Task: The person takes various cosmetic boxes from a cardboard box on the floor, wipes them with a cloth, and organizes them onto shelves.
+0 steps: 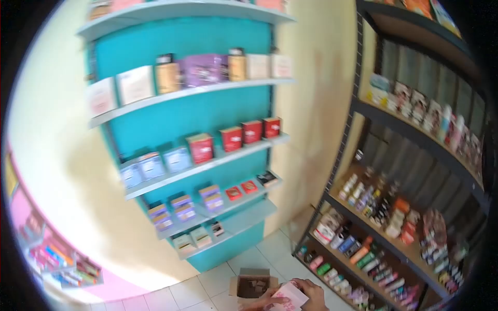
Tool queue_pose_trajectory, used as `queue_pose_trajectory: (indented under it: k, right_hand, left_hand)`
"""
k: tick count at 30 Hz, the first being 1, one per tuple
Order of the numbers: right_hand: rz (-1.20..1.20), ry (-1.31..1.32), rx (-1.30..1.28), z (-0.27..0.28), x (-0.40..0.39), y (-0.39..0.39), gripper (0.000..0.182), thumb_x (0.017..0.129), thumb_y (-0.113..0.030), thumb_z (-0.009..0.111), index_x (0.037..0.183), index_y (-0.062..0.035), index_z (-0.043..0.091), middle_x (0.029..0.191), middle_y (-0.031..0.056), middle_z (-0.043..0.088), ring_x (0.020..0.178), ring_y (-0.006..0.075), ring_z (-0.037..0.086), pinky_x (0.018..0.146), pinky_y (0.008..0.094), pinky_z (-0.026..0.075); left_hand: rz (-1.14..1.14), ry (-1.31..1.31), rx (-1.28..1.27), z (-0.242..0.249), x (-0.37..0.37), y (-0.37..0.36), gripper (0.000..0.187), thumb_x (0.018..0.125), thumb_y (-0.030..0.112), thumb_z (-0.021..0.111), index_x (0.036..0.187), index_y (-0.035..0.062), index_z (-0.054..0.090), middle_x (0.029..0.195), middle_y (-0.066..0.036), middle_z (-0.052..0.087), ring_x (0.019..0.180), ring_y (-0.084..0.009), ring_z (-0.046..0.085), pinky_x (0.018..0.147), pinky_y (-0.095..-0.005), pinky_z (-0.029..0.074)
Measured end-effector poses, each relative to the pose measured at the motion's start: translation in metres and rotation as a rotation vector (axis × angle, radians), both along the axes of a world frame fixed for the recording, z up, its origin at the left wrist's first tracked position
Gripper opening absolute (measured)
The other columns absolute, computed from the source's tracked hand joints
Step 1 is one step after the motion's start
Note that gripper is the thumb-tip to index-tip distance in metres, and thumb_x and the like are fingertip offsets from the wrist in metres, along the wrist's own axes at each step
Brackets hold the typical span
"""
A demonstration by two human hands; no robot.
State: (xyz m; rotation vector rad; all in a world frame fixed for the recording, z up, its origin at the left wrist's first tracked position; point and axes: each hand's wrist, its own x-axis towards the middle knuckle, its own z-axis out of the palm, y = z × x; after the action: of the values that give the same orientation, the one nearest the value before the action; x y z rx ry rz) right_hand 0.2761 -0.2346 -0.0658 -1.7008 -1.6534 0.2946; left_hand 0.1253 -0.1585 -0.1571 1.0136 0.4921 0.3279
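Note:
A pale pink and white box (292,297) is held low at the bottom of the head view. My left hand (263,299) grips it from the left, with the thumb lying across its face. From the right, the fingers of my right hand (313,293) wrap round its edge. The lower part of both hands is cut off by the frame. Just behind my left hand, an open cardboard carton (269,273) stands on the tiled floor with small brownish pieces inside.
Ahead, a turquoise-backed wall shelf (207,159) carries red, blue and purple boxes and a purple pack (203,70). On the right, a dark metal rack (340,155) holds many bottles. A pink-edged display (62,267) stands far left.

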Motion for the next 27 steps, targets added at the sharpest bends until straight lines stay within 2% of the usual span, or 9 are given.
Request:
queue_pose_trajectory:
  k: [5,7,9,13,16,17,19,23,27]
  right_hand:
    - [0.175,0.106,-0.280,0.026,0.012,0.014,0.041,0.071,-0.013,0.057,0.111,-0.0043,0.049,0.104,0.0174,0.051,0.091,0.0313,0.053,0.071,0.0363,0.045]
    - [0.182,0.231,-0.030,0.023,0.025,0.024,0.038,0.055,-0.007,0.063,0.092,-0.0029,0.053,0.083,0.0084,0.055,0.081,0.0190,0.053,0.074,0.0289,0.042]
    - [0.087,0.403,-0.046,0.037,0.023,0.030,0.040,0.054,-0.001,0.058,0.094,-0.0043,0.054,0.095,0.0094,0.054,0.094,0.0218,0.050,0.082,0.0299,0.038]
    - [0.217,0.185,0.376,0.041,-0.030,0.036,0.044,0.058,0.002,0.052,0.102,-0.0035,0.052,0.098,0.0142,0.052,0.093,0.0292,0.050,0.080,0.0315,0.039]
    - [0.306,-0.012,0.445,0.031,-0.041,0.031,0.038,0.059,0.006,0.050,0.095,-0.0037,0.055,0.105,0.0132,0.052,0.096,0.0292,0.049,0.080,0.0344,0.039]
    - [0.323,-0.105,0.517,0.027,-0.040,0.028,0.034,0.059,0.009,0.050,0.090,-0.0037,0.057,0.108,0.0122,0.052,0.097,0.0292,0.048,0.080,0.0361,0.039]
    - [0.304,-0.078,0.505,0.021,-0.028,0.026,0.031,0.058,0.009,0.050,0.086,-0.0027,0.059,0.110,0.0104,0.052,0.095,0.0275,0.050,0.078,0.0356,0.039]
    - [0.283,-0.002,0.630,0.004,0.003,0.030,0.022,0.058,-0.001,0.055,0.079,-0.0042,0.058,0.086,0.0100,0.056,0.083,0.0253,0.053,0.072,0.0337,0.041]
    - [0.122,0.159,0.224,0.029,0.012,0.011,0.038,0.055,-0.010,0.063,0.091,-0.0023,0.051,0.090,0.0131,0.050,0.083,0.0273,0.051,0.072,0.0340,0.042]
  left_hand:
    - [0.205,-0.224,-0.267,0.002,-0.004,0.012,0.028,0.075,0.012,0.055,0.100,0.0019,0.048,0.086,-0.006,0.054,0.083,-0.0167,0.054,0.072,-0.0301,0.044]
    - [0.373,-0.176,-0.355,0.018,-0.002,0.013,0.031,0.076,0.013,0.054,0.104,0.0022,0.045,0.089,-0.007,0.054,0.086,-0.0187,0.054,0.075,-0.0325,0.044]
    - [0.480,-0.116,0.084,0.008,0.001,0.014,0.030,0.076,0.021,0.056,0.097,0.0016,0.053,0.092,-0.006,0.056,0.082,-0.0138,0.054,0.073,-0.0262,0.043]
    - [0.645,-0.101,-0.322,0.048,0.012,0.009,0.041,0.069,0.019,0.060,0.104,0.0044,0.046,0.104,-0.012,0.049,0.096,-0.0238,0.049,0.084,-0.0349,0.038]
    - [0.686,0.166,1.205,0.029,0.017,0.021,0.016,0.081,0.019,0.044,0.089,0.0060,0.051,0.078,-0.003,0.055,0.072,-0.0148,0.055,0.060,-0.0258,0.044]
    - [0.668,0.170,1.193,0.023,0.018,0.019,0.016,0.081,0.019,0.044,0.089,0.0060,0.051,0.078,-0.003,0.055,0.072,-0.0148,0.055,0.060,-0.0258,0.044]
    - [0.739,-0.297,-0.028,0.056,0.023,0.009,0.018,0.084,0.020,0.041,0.089,0.0056,0.051,0.078,-0.002,0.054,0.072,-0.0133,0.054,0.057,-0.0242,0.045]
    - [0.804,-0.250,-0.099,0.094,0.038,-0.013,0.030,0.083,0.026,0.048,0.103,0.0049,0.050,0.086,-0.004,0.055,0.076,-0.0143,0.055,0.064,-0.0305,0.049]
    - [0.739,-0.117,-0.246,0.086,0.039,-0.008,0.037,0.081,0.029,0.051,0.108,0.0039,0.049,0.092,-0.005,0.055,0.077,-0.0152,0.057,0.066,-0.0316,0.050]
